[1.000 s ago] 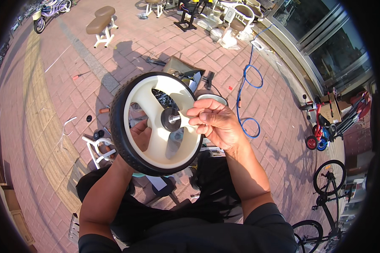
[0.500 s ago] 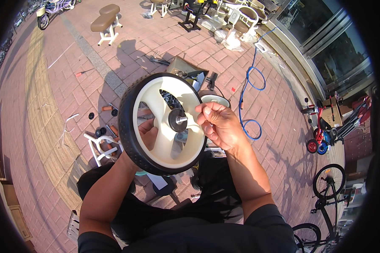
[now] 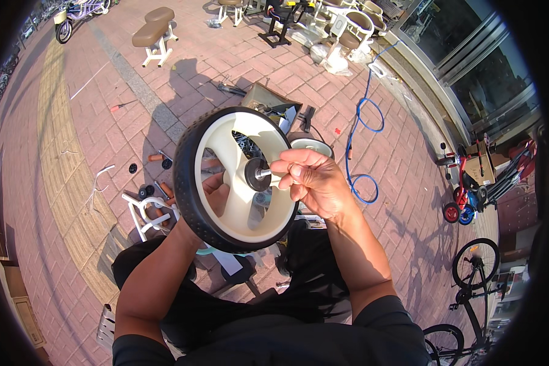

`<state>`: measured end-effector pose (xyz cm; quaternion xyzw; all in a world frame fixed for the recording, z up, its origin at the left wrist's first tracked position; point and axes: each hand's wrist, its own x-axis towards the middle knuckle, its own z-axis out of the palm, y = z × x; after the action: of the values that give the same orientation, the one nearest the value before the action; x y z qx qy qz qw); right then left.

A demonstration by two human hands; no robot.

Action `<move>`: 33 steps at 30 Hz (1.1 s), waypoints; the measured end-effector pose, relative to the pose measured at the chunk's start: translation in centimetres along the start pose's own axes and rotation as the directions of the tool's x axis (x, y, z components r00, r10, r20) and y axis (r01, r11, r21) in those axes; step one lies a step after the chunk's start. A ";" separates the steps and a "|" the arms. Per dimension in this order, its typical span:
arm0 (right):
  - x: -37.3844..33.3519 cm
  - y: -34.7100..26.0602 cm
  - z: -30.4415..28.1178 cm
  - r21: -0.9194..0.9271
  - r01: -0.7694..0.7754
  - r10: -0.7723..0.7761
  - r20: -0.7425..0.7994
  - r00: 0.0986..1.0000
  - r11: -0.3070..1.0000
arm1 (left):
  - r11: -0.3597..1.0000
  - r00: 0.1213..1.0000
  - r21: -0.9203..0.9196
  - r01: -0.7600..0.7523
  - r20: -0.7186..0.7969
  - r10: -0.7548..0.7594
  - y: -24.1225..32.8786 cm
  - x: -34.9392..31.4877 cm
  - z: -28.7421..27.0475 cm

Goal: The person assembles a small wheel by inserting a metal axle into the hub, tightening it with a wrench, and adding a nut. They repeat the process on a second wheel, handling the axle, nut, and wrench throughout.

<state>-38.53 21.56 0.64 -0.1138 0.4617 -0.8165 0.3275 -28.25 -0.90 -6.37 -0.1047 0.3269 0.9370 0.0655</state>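
A cream wheel (image 3: 236, 210) with a black knobbly tyre is tilted up above my lap. My left hand (image 3: 216, 194) grips it from behind, its fingers showing between the spokes. From the black hub a short metal axle (image 3: 261, 173) sticks out toward my right side. My right hand (image 3: 316, 182) is at the tip of that axle, thumb and fingers drawn together in a pinch. Whatever small piece sits between those fingertips is hidden.
Beyond the wheel stands an open toolbox (image 3: 267, 97) with loose hardware. A white tubular frame (image 3: 141, 213) and screwdrivers lie at left. A blue hose (image 3: 349, 143) loops over the brick paving at right. A brown padded bench (image 3: 154, 35) and a black bicycle (image 3: 470, 293) stand farther off.
My right hand has moved left, bringing its pinched fingertips to the axle end. The wheel in my left hand has hardly shifted.
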 end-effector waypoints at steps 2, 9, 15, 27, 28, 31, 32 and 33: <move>0.1 -0.1 -0.2 0.003 0.013 -0.013 0.022 1.000 1.000 | 1.000 1.000 0.009 0.005 0.008 -0.005 0.0 0.1 -0.1; -0.2 0.0 0.6 -0.258 0.115 -0.127 -0.031 0.991 0.959 | 0.999 1.000 0.044 -0.007 0.015 0.007 -0.2 0.4 -0.7; -0.1 0.8 1.7 -0.552 0.352 -0.349 0.116 0.930 0.756 | 0.999 0.998 0.043 0.002 0.065 -0.005 -0.6 0.0 -1.0; 0.0 0.5 1.8 -0.730 0.447 -0.444 0.218 0.869 0.516 | 0.996 0.996 0.083 0.041 0.072 -0.047 0.1 -0.4 0.2; 0.0 0.4 1.8 -0.750 0.451 -0.440 0.236 0.866 0.484 | 0.996 0.995 0.089 0.031 0.092 -0.039 0.2 -0.4 0.3; -0.4 -0.1 1.9 -0.783 0.436 -0.405 0.258 0.877 0.444 | 0.992 0.989 0.123 0.012 0.146 -0.030 0.5 -0.5 0.5; -0.6 -0.3 1.9 -0.786 0.398 -0.372 0.232 0.899 0.473 | 0.991 0.985 0.133 0.003 0.170 -0.026 0.5 -0.5 0.5; -0.8 -0.4 2.0 -0.784 0.355 -0.334 0.201 0.921 0.508 | 0.992 0.986 0.130 0.005 0.167 -0.027 0.5 -0.5 0.5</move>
<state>-37.11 20.89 2.13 -0.3487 0.7455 -0.5629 0.0761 -27.91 -1.03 -5.54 -0.0236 0.3792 0.9188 0.1069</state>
